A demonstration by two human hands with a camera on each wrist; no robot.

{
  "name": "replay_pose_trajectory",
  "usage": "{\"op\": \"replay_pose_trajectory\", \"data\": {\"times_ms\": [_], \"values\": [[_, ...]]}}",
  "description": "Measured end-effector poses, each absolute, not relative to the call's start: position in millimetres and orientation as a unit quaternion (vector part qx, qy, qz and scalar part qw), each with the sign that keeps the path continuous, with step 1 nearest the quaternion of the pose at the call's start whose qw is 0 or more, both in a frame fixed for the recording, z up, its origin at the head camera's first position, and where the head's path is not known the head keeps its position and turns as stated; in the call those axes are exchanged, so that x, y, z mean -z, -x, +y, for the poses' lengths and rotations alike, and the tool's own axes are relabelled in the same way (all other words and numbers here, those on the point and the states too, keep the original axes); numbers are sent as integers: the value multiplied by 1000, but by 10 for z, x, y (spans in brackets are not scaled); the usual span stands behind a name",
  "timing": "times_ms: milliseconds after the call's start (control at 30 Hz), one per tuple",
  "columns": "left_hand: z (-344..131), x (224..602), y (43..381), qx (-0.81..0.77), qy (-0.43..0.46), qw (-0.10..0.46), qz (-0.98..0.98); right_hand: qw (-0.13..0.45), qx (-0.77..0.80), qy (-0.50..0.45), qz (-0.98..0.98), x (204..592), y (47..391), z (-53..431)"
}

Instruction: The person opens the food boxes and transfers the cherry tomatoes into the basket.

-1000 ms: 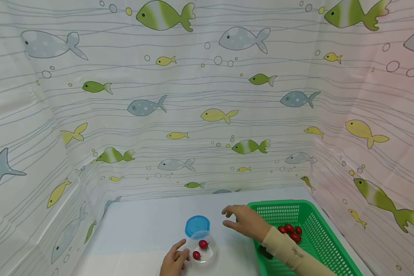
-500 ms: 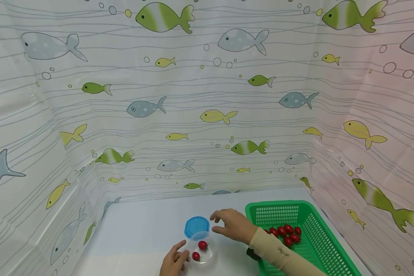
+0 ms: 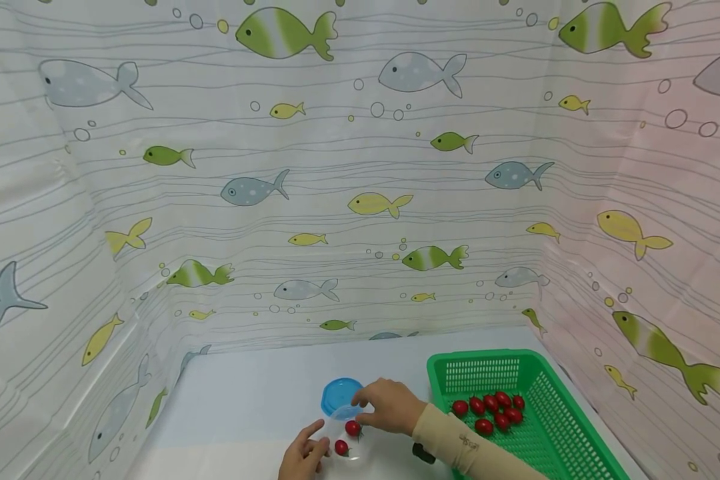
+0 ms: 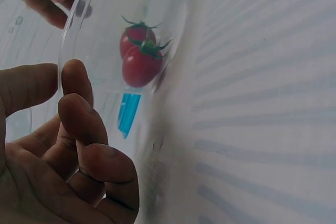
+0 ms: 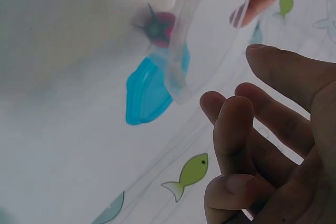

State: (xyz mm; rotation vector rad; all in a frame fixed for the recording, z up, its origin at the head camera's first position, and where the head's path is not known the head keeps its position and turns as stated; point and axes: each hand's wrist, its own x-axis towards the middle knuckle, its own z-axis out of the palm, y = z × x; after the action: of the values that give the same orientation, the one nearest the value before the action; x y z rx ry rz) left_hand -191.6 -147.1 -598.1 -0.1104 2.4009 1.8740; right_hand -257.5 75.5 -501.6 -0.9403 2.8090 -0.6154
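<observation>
A clear plastic tub [image 3: 360,453] stands at the front of the table with two small red tomatoes [image 3: 352,428] inside. Their green stalks show in the left wrist view, where the tomatoes [image 4: 142,66] lie against each other. My left hand [image 3: 303,455] pinches the tub's rim on its left side, thumb and fingertips on either side of the edge. Over the tub's right side hovers my right hand [image 3: 393,408]. In the right wrist view, the right hand [image 5: 262,150] holds nothing, its fingers loosely bent and thumb apart. Behind the tub lies a blue lid [image 3: 339,395], partly overlapped by it.
A green perforated basket [image 3: 486,355] stands at the right, with several red tomatoes [image 3: 490,403] in its left half. My right forearm [image 3: 465,443] crosses its near left edge. Fish-patterned sheeting [image 3: 312,220] encloses the white table [image 3: 246,393] at the back and sides.
My right hand has moved left from beside the basket to the tub's right rim, uncovering more tomatoes in the basket. My left hand stays at the tub.
</observation>
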Motion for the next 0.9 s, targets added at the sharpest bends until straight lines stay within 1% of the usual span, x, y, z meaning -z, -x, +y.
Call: {"op": "replay_pose_trajectory", "data": {"times_ms": [467,700,900], "values": [[-1465,5925,1881,-611,32,44,790,70,169,303,935,5222,2536,598],[-1477,5936,1895,-613,24,45,789,90,131,289,944,5310,2512,478],[-1483,5943,1903,-610,23,46,791,69,87,307,945,5356,2465,430]]}}
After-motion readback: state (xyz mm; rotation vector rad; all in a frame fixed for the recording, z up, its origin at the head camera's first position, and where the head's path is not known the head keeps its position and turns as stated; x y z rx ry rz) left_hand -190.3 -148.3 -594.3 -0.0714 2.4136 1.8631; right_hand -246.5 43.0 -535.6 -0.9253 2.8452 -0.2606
